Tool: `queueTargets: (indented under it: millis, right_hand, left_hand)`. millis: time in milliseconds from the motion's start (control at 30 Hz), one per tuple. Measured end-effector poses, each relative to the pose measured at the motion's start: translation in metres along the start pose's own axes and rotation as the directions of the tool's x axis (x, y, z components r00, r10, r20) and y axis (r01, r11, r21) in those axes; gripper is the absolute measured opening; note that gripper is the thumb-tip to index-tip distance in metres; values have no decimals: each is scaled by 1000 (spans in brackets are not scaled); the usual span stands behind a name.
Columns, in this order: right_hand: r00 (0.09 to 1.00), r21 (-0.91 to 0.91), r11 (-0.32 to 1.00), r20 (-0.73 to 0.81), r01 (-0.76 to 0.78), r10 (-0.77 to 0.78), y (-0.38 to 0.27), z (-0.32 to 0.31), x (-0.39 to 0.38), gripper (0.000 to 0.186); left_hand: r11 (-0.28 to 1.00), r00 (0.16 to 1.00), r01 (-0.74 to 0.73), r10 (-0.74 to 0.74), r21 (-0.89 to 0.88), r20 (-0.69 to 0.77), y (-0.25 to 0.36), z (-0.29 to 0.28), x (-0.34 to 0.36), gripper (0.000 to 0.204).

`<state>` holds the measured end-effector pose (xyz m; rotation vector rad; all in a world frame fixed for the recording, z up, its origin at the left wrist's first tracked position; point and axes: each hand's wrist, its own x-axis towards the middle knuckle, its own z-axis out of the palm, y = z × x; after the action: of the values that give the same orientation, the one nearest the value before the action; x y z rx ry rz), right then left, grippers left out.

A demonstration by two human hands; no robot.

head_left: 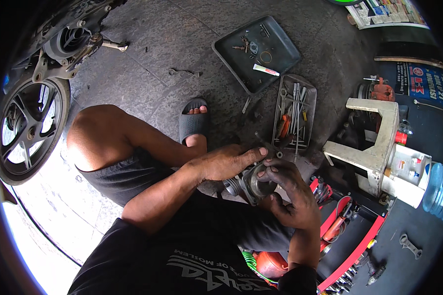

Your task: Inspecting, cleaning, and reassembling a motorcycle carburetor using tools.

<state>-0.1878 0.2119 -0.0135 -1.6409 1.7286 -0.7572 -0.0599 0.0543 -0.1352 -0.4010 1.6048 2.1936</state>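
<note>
Two greasy hands work on a round metal engine part held over the knee.

The left hand [229, 162] lies flat across the top of the round metal engine part [256, 184], fingers pressed together and stretched out, fingertips touching its upper rim. The right hand [288, 189] cups the part from below and beside, thumb and fingers curled around its edge (both hands are dark with grease). Just beyond the left fingertips lies a narrow grey tray of tools [295, 113], and farther out a dark square tray [285, 42] with small parts and a white tube [266, 70]. Below the right wrist stands a red toolbox [362, 241]. Far left of the left arm is a motorcycle wheel [27, 130].
</note>
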Motion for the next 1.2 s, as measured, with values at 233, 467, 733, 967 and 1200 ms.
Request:
queueTargets:
  millis: [233, 467, 733, 967, 1200]
  right_hand:
    - [995, 56, 994, -25, -94, 96, -5, 3, -3, 68]
    - [990, 75, 993, -102, -90, 97, -8, 7, 0, 62]
    - [960, 50, 991, -248, -125, 133, 5, 23, -10, 69]
    - [956, 17, 984, -236, -176, 175, -2, 20, -5, 66]
    - [954, -39, 974, -218, -222, 208, 1, 20, -4, 70]
  left_hand:
    - [999, 1000, -1, 2, 46, -21, -1, 1, 0, 86]
    - [998, 985, -57, 61, 33, -164, -5, 7, 0, 84]
    - [998, 955, -31, 45, 52, -293, 1, 8, -4, 87]
    - [998, 942, -4, 23, 57, -335, 6, 8, -8, 86]
    - [998, 934, -2, 22, 55, -355, 1, 9, -7, 89]
